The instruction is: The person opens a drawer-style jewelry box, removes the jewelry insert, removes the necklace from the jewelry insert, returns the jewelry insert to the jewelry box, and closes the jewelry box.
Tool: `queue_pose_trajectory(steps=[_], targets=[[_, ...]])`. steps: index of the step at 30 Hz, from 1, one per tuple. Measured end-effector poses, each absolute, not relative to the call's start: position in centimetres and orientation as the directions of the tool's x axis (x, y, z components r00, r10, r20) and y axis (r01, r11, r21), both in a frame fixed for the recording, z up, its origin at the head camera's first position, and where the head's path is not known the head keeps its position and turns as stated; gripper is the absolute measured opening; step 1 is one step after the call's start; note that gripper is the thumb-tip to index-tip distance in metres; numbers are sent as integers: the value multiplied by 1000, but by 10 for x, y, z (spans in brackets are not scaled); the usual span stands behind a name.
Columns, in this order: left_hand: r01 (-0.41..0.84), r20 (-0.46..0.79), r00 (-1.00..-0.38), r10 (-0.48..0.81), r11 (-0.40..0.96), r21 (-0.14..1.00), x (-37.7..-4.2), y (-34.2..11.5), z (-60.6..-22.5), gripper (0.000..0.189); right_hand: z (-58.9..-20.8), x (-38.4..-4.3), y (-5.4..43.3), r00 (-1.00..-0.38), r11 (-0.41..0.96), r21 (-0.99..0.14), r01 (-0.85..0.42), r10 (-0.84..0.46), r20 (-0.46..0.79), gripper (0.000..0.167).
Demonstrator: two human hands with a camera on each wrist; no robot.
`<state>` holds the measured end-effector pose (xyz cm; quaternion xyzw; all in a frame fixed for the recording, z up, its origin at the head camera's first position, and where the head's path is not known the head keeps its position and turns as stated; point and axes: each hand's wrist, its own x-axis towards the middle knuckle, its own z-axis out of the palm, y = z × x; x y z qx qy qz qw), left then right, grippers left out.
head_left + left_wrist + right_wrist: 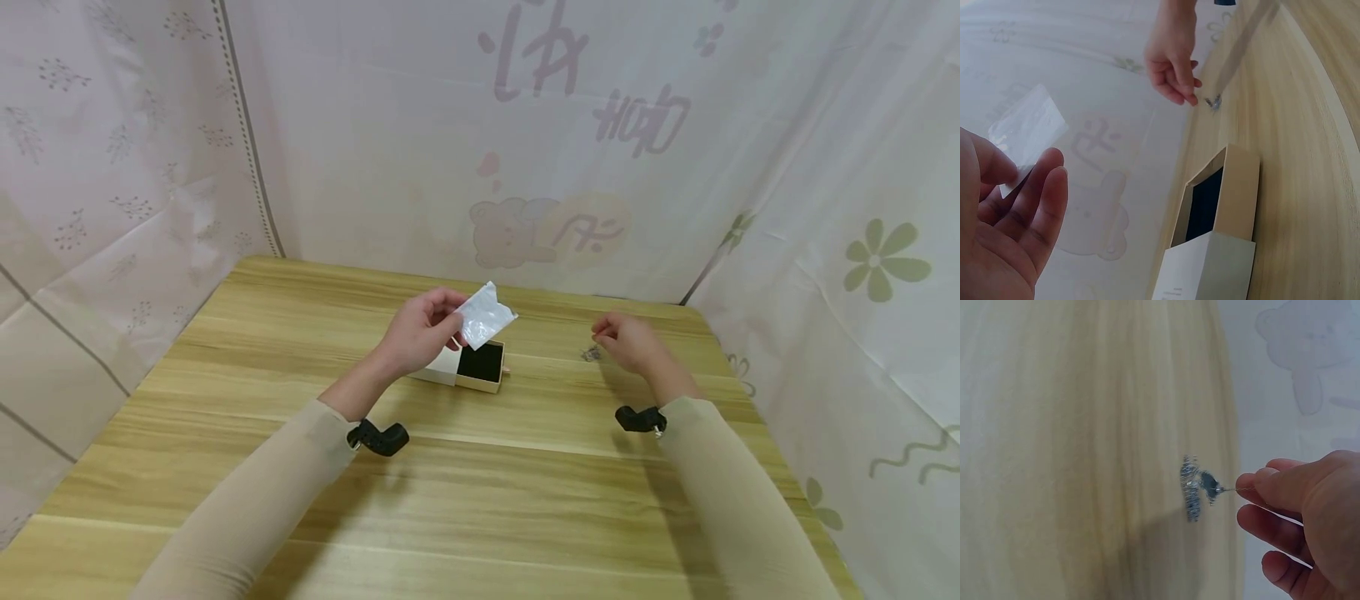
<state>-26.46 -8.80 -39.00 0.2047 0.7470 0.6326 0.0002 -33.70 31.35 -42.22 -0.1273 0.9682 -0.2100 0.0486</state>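
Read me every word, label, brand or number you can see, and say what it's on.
Curtain: seemingly "HO", then letters too faded to read.
Curtain, larger marks and bubble sign: too stylised to read.
White box sleeve: small print, too blurred.
Packet: no legible text.

Two hands [423, 333] [630, 343], one packet [484, 317], one box [1238, 206]

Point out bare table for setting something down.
Bare: between the sleeves, nearer than the box; also between left sleeve and left table edge. Crowded: around the box, beneath left hand and white packet; also by the right hand and silvery piece.
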Motion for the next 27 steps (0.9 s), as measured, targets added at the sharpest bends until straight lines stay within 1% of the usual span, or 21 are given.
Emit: queue_pose_trajectory(steps=[8, 18, 27], targets=[[307, 256, -916, 308, 132, 942, -265, -88, -391, 28, -434, -335, 321, -966, 884, -417, -211, -255, -51, 22], [305, 257, -916, 309, 118, 945, -265, -88, -392, 27, -429, -332, 319, -967, 871, -450, -197, -247, -55, 29], [303, 257, -921, 295, 124, 945, -265, -89, -393, 27, -423, -330, 313, -970, 850, -490, -195, -239, -30, 38]])
